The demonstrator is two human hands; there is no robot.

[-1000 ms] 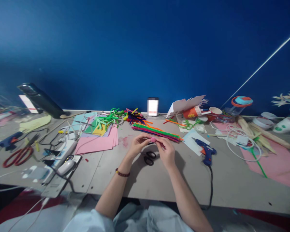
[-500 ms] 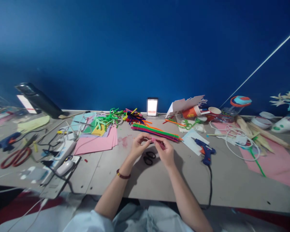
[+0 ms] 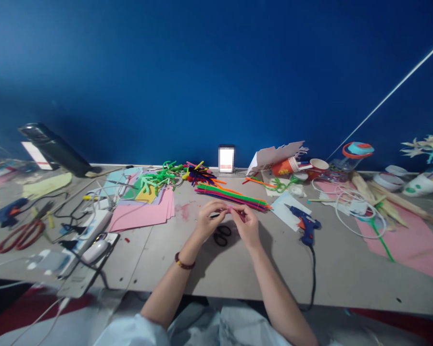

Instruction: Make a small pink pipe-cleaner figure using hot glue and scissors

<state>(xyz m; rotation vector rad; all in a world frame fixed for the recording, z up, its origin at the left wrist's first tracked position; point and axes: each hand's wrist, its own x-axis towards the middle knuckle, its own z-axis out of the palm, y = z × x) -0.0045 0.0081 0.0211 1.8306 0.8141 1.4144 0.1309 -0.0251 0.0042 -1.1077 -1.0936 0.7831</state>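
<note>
Head — pink piece less visible

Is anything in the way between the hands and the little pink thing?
Nothing visible: the left hand and right hand both pinch the little pink thing. The black scissor handles lie on the table, not between them.

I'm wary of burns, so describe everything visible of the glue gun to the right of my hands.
The glue gun lies on its side, its dark nozzle over the light blue paper, pointing left and away from you. The body looks like dark blue plastic, with an orange trigger. From the handle a black cord runs to the front of the table. Your right hand does not touch the gun; heat does not show.
</note>
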